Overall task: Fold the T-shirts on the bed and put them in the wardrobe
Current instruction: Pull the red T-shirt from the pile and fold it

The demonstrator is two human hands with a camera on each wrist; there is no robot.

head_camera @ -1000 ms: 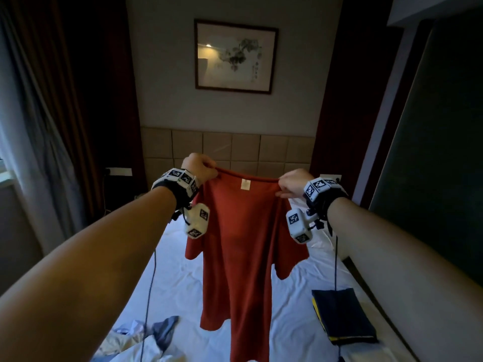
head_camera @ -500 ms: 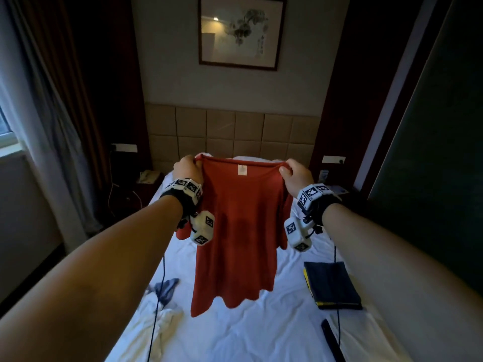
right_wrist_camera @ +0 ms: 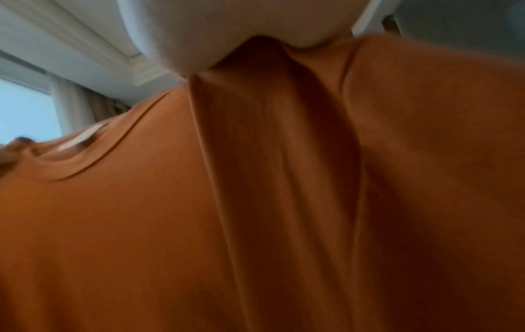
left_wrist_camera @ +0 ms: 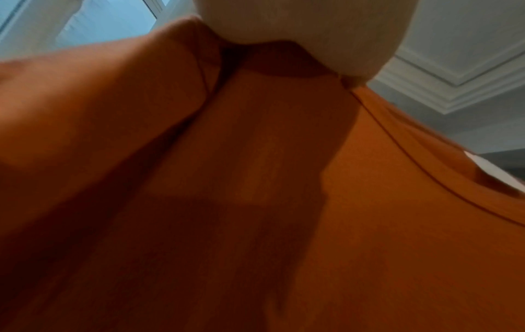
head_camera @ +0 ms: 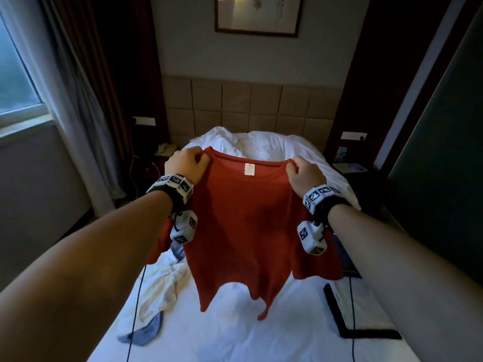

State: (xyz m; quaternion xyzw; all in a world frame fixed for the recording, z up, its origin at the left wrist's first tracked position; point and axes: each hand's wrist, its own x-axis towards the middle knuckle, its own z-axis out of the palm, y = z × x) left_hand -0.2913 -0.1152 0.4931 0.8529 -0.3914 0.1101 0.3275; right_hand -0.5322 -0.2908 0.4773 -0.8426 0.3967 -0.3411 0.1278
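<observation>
Here, one red T-shirt [head_camera: 245,231], two hands.

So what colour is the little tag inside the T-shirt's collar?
White. The tag sits inside the collar of the red T-shirt, clearest in the head view.

Hotel-style bedroom. A bed [head_camera: 261,335] with white sheets stands against a padded, tiled headboard [head_camera: 251,105] beneath a framed picture [head_camera: 257,15]; a curtained window [head_camera: 18,82] lies left, and a telephone [head_camera: 166,148] sits on the bedside stand.
</observation>
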